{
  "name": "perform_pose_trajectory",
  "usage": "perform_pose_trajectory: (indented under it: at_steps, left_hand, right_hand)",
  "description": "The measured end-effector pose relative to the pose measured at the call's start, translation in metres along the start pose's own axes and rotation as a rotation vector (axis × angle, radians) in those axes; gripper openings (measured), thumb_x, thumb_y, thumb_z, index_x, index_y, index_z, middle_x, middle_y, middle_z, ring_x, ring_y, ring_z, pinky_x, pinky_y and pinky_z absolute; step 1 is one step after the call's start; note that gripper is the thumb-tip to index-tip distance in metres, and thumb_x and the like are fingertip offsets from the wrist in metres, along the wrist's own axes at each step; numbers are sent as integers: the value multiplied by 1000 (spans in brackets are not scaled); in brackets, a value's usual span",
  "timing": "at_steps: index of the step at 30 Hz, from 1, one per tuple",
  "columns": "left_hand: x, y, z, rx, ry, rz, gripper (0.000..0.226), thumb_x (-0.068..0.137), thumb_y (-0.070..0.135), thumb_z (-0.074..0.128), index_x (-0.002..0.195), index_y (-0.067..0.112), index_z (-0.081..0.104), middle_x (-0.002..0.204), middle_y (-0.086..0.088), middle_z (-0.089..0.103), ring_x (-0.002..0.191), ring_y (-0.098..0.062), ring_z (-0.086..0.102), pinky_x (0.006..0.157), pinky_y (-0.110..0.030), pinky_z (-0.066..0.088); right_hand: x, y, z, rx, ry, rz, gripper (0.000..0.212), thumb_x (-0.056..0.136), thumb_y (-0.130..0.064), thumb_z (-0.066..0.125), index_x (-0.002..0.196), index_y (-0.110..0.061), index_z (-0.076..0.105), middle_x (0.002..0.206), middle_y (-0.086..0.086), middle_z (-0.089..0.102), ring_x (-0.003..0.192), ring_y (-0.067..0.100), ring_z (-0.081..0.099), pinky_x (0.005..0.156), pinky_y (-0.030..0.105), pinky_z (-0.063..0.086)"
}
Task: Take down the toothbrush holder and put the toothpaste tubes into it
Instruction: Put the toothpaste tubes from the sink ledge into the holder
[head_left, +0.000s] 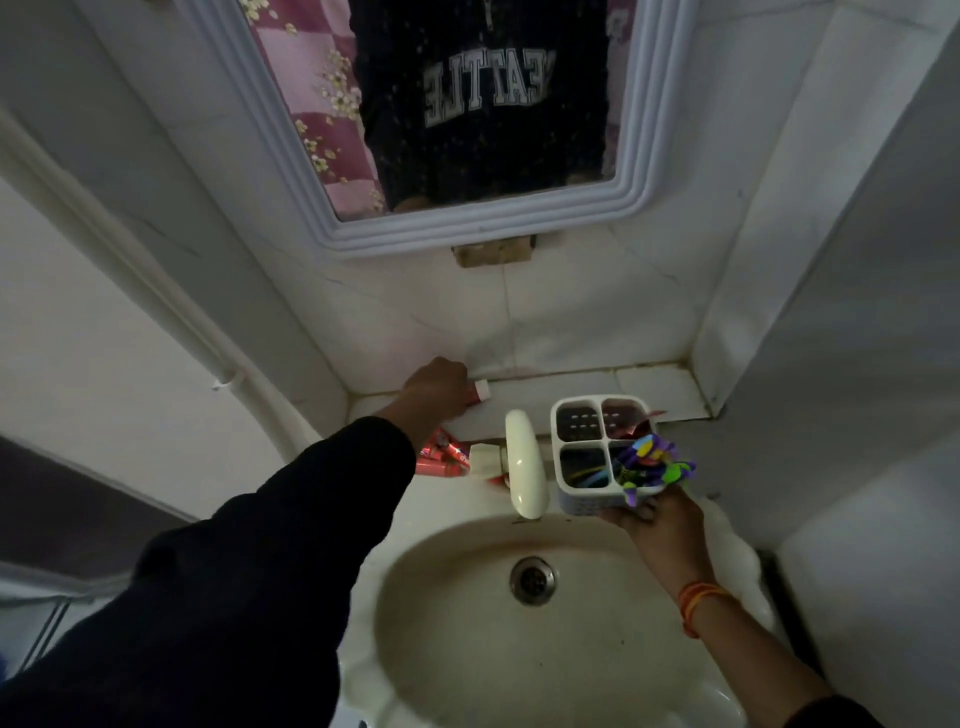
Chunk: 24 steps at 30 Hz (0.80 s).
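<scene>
My right hand (657, 522) holds a white toothbrush holder (569, 460) with four compartments from below, over the sink's back rim. Colourful toothbrushes (652, 465) stick out of its near right compartment, and something red shows in the far right one. On the tiled ledge, my left hand (436, 387) is closed around a red toothpaste tube with a white cap (480, 391). Two more red toothpaste tubes (447, 457) lie on the sink rim below the ledge, left of the tap.
A cream tap (525, 470) stands between the tubes and the holder. The sink basin (467, 623) with its drain (532, 579) lies below. A white-framed mirror (467, 228) hangs above the tiled ledge (649, 387). Walls close in on both sides.
</scene>
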<state>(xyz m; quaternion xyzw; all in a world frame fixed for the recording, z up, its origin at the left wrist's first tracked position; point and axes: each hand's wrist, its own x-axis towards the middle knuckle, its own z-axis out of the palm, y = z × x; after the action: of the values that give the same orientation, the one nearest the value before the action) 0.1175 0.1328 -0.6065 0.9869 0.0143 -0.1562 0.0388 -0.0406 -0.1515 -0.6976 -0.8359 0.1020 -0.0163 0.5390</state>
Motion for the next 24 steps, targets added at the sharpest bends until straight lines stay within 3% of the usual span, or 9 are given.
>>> perform_pose_trajectory:
  at_steps: [1, 3, 5, 7, 9, 10, 16, 19, 24]
  left_hand:
    - [0, -4, 7, 39, -19, -2, 34, 94, 33, 62, 121, 12, 65, 121, -14, 66, 102, -23, 71, 77, -31, 57]
    - [4, -11, 21, 161, -58, 80, 31, 100, 23, 55, 127, 12, 64, 108, -6, 71, 64, 4, 71, 51, -14, 51]
    - [4, -14, 30, 183, -20, 110, 31, 103, 22, 48, 128, 13, 65, 99, -2, 72, 41, 10, 60, 38, -9, 43]
    - [14, -18, 33, 266, 0, 132, 30, 99, 17, 52, 126, 12, 66, 117, -9, 72, 64, 7, 70, 54, -14, 53]
    - [8, -13, 25, 196, 32, 79, 31, 91, 12, 57, 120, 16, 68, 124, -9, 68, 106, -19, 71, 84, -32, 56]
    - [8, -12, 23, 229, 86, 104, 32, 89, 13, 58, 119, 18, 67, 124, -7, 65, 113, -27, 67, 90, -38, 52]
    - [-12, 5, -10, 238, 139, 266, 48, 84, 36, 70, 130, 27, 59, 121, -4, 61, 108, -24, 64, 92, -39, 41]
    - [-34, 23, -43, 11, 146, 294, 48, 81, 51, 77, 122, 26, 67, 105, 1, 74, 96, -17, 70, 85, -32, 50]
    - [-71, 53, -102, -106, 270, 427, 36, 78, 21, 82, 112, 19, 74, 113, -3, 74, 103, -20, 69, 93, -39, 57]
  right_hand:
    - [0, 0, 0, 5, 5, 5, 34, 62, -9, 89, 90, -18, 71, 76, -17, 64, 75, -12, 56, 64, -2, 39]
    - [0, -1, 0, 14, 14, 12, 36, 61, -8, 90, 89, -20, 69, 77, -17, 65, 73, -20, 57, 65, -3, 40]
    - [0, -1, 1, 20, 18, 19, 37, 61, -9, 90, 88, -22, 69, 79, -11, 68, 75, -16, 59, 69, 5, 43]
    - [-1, -2, 2, 6, 25, 14, 34, 61, -10, 90, 87, -21, 71, 79, -7, 69, 78, -4, 60, 74, 21, 45]
    - [-1, -1, 3, -18, 36, 12, 31, 61, -11, 91, 86, -14, 73, 76, -4, 68, 79, 6, 60, 77, 26, 44]
    - [-1, -1, 3, -28, 41, 13, 31, 60, -12, 91, 86, -10, 74, 76, -2, 68, 80, 9, 60, 77, 26, 43]
    - [-2, -2, 3, -10, 41, 52, 38, 60, -10, 91, 93, -9, 72, 85, 0, 71, 85, 10, 63, 70, 10, 44]
    - [-4, -6, 2, 14, 36, 82, 33, 61, -6, 89, 88, -11, 70, 79, 5, 71, 78, 11, 64, 76, 26, 46]
    - [-4, -13, 4, 75, -4, 147, 42, 60, -6, 87, 86, -32, 66, 96, 5, 74, 98, 23, 69, 89, 45, 55]
